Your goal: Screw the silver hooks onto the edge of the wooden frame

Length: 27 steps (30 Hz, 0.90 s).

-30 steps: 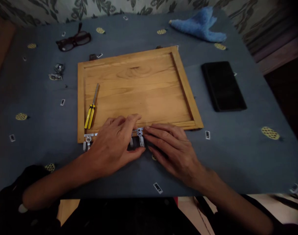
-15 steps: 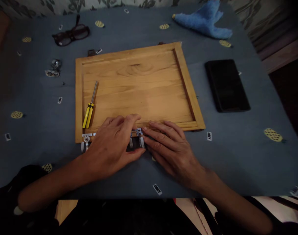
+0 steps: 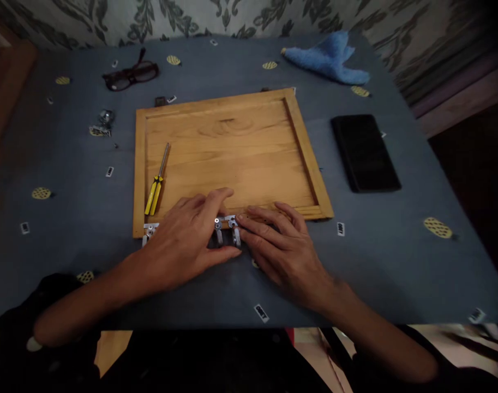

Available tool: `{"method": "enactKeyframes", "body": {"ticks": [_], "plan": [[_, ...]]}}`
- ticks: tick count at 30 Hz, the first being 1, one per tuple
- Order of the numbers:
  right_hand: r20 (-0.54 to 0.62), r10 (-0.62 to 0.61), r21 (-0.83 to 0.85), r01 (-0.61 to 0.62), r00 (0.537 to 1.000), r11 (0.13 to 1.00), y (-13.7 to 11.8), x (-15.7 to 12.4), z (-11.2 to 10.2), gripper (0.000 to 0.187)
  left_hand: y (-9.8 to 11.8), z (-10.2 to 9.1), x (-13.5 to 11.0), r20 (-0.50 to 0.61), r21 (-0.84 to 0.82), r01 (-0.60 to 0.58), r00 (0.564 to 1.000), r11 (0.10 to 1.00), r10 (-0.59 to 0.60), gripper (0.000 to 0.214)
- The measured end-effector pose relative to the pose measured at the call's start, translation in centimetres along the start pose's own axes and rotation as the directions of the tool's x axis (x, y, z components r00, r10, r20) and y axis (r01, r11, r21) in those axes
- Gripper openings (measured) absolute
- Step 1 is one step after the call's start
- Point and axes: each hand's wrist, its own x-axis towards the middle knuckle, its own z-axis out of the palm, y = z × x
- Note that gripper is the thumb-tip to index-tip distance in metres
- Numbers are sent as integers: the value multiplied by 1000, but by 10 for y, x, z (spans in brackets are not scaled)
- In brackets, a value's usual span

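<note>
Two bare hands, palm down at the middle of the table's (image 3: pixel 396 262) near edge: left hand (image 3: pixel 183 248), fingers flat, thumb stretched rightward; right hand (image 3: pixel 283 248), fingers extended leftward, tips just beside the left hand's; forearms bare, converging from the near corners.

Hook rail (image 3: pixel 234 234) mostly under left hand (image 3: pixel 183 245)

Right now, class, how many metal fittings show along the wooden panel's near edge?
2: one fitting at the left corner, one between left hand and right hand; more may be hidden.
</note>
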Motion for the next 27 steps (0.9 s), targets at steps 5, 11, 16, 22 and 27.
{"method": "enactKeyframes", "body": {"ticks": [5, 11, 16, 22, 27], "plan": [[-14, 5, -22, -5, 1000, 1000, -2, 1, 0, 25, -10, -21, -2, 25, -32, 55, 998, 998, -54, 63], [-46, -2, -38, 0, 999, 999, -3, 4, 1, 17, -34, -47, -5, -84, -118, 111, 989, 987, -122, 43], [-121, -30, -46, 25, 992, 999, -3, 8, 4, 12, -50, -68, -9, -223, -204, 207, 942, 957, -251, 32], [-146, -50, -45, 43, 988, 998, -4, 10, 5, 11, -99, -68, -12, -447, -399, 200, 810, 895, -381, 20], [-175, -79, -36, 73, 981, 997, -3, 9, 8, 13, -139, -56, -6, -564, -486, 149, 699, 861, -439, 13]]}}
